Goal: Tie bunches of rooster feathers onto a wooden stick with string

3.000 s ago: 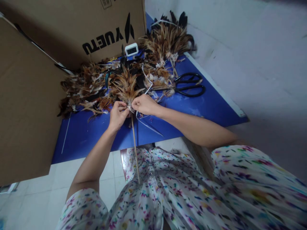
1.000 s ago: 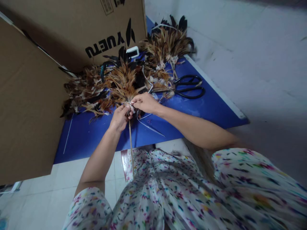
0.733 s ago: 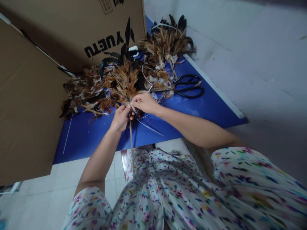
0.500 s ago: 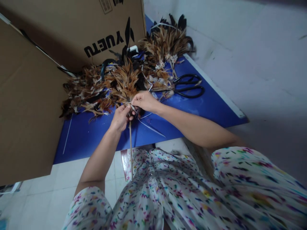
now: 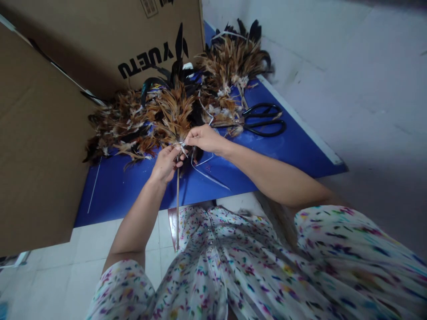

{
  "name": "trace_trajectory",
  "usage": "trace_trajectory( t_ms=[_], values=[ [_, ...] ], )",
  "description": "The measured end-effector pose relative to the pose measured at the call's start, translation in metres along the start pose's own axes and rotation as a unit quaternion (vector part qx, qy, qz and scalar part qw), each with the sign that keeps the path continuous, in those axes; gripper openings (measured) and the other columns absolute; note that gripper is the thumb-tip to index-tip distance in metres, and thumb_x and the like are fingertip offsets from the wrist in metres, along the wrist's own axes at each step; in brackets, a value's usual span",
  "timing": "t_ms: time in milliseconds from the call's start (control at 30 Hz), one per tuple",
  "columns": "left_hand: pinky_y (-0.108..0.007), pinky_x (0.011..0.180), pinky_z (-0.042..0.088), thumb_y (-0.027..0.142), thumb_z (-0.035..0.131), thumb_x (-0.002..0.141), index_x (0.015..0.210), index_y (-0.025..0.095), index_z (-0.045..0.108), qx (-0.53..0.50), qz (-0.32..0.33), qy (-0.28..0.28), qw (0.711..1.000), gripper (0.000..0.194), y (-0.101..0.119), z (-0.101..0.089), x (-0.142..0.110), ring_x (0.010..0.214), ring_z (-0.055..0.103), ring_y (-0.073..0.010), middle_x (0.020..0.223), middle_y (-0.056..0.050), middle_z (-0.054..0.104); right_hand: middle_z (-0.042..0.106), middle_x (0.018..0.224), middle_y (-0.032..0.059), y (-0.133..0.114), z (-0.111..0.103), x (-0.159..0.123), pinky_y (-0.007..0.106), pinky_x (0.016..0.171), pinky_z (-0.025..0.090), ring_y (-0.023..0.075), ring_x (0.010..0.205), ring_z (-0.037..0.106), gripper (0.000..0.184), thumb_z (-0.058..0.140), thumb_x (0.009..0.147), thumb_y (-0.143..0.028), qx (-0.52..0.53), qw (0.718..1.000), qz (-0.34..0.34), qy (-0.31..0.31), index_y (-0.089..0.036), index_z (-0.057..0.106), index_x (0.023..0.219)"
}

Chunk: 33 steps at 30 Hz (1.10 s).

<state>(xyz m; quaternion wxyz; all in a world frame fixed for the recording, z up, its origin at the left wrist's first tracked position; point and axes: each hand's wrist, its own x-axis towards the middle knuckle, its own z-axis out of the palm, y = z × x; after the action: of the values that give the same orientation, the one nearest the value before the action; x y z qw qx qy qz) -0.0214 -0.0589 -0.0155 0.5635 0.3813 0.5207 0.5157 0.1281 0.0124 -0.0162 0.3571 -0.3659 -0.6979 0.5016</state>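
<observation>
A feather duster (image 5: pixel 175 109) with brown and black feathers lies over the blue table, its thin stick (image 5: pixel 178 200) pointing down past the table's front edge. My left hand (image 5: pixel 166 163) is closed round the base of the feathers, where they meet the stick. Just to the right, my right hand (image 5: pixel 204 138) pinches a white strip that wraps the feather base. The fingertips of both hands nearly meet there. A loose length of white plastic strip (image 5: pixel 211 178) trails on the table below my right hand.
Black-handled scissors (image 5: pixel 265 120) lie to the right, blades among feathers. Loose feathers (image 5: pixel 116 124) are heaped at left. Another feather bundle (image 5: pixel 235 60) rests against the wall at the back right. Large cardboard boxes (image 5: pixel 36 146) stand at left and behind. The blue table (image 5: pixel 293 153) ends near my lap.
My left hand has shifted its grip lower round the feather base since the first frame. The duster has turned, its stick swinging left. My right hand has drawn slightly right and up.
</observation>
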Motion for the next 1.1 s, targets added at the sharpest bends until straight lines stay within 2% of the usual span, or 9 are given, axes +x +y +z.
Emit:
trace_trajectory(
  t_ms=[333, 633, 900, 1100],
  values=[
    [-0.011, 0.037, 0.027, 0.014, 0.065, 0.075, 0.072, 0.009, 0.059, -0.026, -0.014, 0.011, 0.999, 0.008, 0.005, -0.005, -0.002, 0.05, 0.046, -0.0029, 0.069, -0.003, 0.058, 0.065, 0.065, 0.0002, 0.005, -0.004, 0.006, 0.023, 0.066, 0.041, 0.0088, 0.063, 0.053, 0.008, 0.064, 0.071, -0.014, 0.02, 1.0, -0.012, 0.011, -0.011, 0.07, 0.069],
    [-0.01, 0.038, 0.028, 0.015, 0.069, 0.075, 0.071, 0.009, 0.06, -0.049, -0.029, -0.018, 0.998, 0.011, 0.005, -0.014, 0.001, 0.052, 0.045, -0.0025, 0.073, -0.005, 0.059, 0.065, 0.066, 0.0007, 0.007, -0.01, 0.007, 0.023, 0.064, 0.038, 0.0094, 0.064, 0.053, 0.011, 0.062, 0.072, -0.015, -0.076, 0.996, -0.043, 0.01, -0.011, 0.073, 0.073],
    [-0.01, 0.037, 0.026, 0.019, 0.072, 0.072, 0.07, 0.009, 0.059, -0.032, -0.032, -0.015, 0.999, 0.016, 0.004, -0.013, 0.001, 0.051, 0.043, -0.0016, 0.071, -0.004, 0.058, 0.064, 0.066, 0.0002, 0.005, -0.013, 0.006, 0.023, 0.063, 0.036, 0.0087, 0.063, 0.051, 0.012, 0.062, 0.072, -0.015, -0.106, 0.993, -0.054, 0.005, -0.012, 0.073, 0.073],
    [-0.011, 0.037, 0.024, 0.02, 0.07, 0.073, 0.071, 0.01, 0.059, 0.013, -0.025, 0.01, 1.0, 0.015, 0.004, -0.008, 0.001, 0.049, 0.043, -0.0021, 0.065, -0.001, 0.055, 0.065, 0.065, 0.0006, -0.003, -0.012, -0.002, 0.024, 0.06, 0.034, 0.0101, 0.061, 0.052, 0.016, 0.062, 0.072, -0.019, -0.184, 0.98, -0.07, -0.021, -0.014, 0.076, 0.077]
  ],
)
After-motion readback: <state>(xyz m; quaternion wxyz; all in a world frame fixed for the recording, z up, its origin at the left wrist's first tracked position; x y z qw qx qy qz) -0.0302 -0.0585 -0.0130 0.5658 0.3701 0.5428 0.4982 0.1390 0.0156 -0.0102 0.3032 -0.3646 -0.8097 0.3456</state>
